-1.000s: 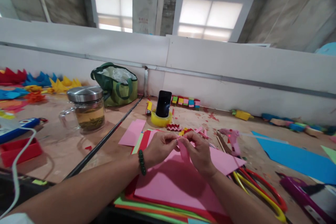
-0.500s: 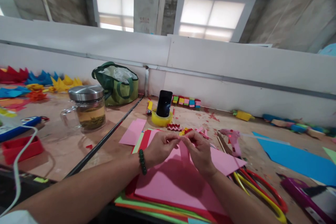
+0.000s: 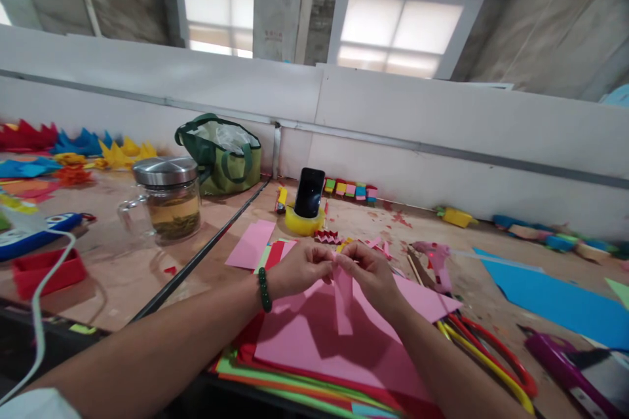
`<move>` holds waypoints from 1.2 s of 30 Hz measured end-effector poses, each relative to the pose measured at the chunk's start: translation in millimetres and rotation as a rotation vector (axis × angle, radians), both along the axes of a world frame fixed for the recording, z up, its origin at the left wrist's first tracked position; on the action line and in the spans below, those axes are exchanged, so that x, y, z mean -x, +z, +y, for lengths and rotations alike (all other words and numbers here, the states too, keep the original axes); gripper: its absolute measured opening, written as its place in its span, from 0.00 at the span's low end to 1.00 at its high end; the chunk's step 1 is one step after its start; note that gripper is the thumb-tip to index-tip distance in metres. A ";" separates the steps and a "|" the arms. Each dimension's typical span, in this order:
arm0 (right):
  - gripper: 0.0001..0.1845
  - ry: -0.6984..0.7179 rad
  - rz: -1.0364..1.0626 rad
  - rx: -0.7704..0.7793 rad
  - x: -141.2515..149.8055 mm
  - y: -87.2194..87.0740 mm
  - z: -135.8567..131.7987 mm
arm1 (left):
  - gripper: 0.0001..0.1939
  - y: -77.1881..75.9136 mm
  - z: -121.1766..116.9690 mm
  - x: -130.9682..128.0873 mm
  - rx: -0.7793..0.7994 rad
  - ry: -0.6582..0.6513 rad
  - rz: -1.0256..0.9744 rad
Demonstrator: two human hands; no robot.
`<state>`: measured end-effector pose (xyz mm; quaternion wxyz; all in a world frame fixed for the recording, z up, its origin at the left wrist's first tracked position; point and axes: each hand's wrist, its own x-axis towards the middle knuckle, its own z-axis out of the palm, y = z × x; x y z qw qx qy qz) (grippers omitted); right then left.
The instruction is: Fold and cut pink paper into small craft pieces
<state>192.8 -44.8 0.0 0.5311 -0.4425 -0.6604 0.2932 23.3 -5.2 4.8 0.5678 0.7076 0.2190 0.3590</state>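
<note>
Between my two hands a narrow pink paper strip (image 3: 344, 304) is pinched at its top end and hangs down over the stack. My left hand (image 3: 305, 267), with a green bead bracelet at the wrist, grips the strip's upper edge between thumb and fingers. Opposite it, my right hand (image 3: 369, 275) pinches the same end, its thumb close to the left one. Below lies a large pink sheet (image 3: 299, 344) on top of red, green and orange sheets. Small zigzag-folded red paper (image 3: 327, 237) sits just beyond my hands.
A phone (image 3: 309, 192) leans in a yellow tape roll (image 3: 304, 221). At right are a pink glue gun (image 3: 437, 262), scissors (image 3: 511, 353), blue paper (image 3: 555, 294) and a purple tool (image 3: 565, 366). A glass tea mug (image 3: 171, 209) and green bag (image 3: 240, 170) stand at left.
The strip's hanging end now shows longer and hangs straighter below my fingers. Both hands stay pinched close together, with only a slight shift of the fingers and the view.
</note>
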 end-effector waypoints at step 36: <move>0.16 -0.201 0.192 -0.023 21.5 -11.1 -5.2 | 0.15 -13.6 -16.6 -14.6 0.093 -0.058 0.054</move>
